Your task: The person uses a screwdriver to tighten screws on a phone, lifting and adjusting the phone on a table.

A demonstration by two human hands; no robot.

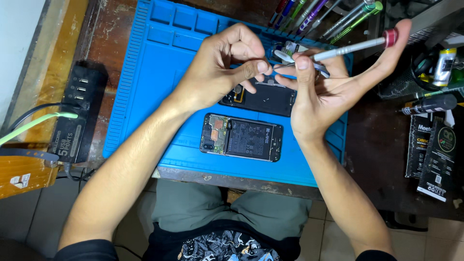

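Observation:
My right hand (328,92) grips a slim silver screwdriver (355,47) with a red cap, its tip pointing left. My left hand (227,63) pinches at that tip with thumb and forefinger; whatever sits between them is too small to make out. Both hands hover above a blue work mat (140,92). On the mat lies an opened phone (240,137) showing its battery and circuit board. Behind it, partly hidden by my hands, lies a black back cover (266,100). A pair of tweezers (284,56) rests behind my fingers.
A row of coloured screwdrivers (314,14) stands at the mat's far edge. A black multi-port charger (77,116) with a green cable sits left. Black packages (432,154) and a black pen-like tool (430,104) lie right. The wooden table's front edge runs just below the mat.

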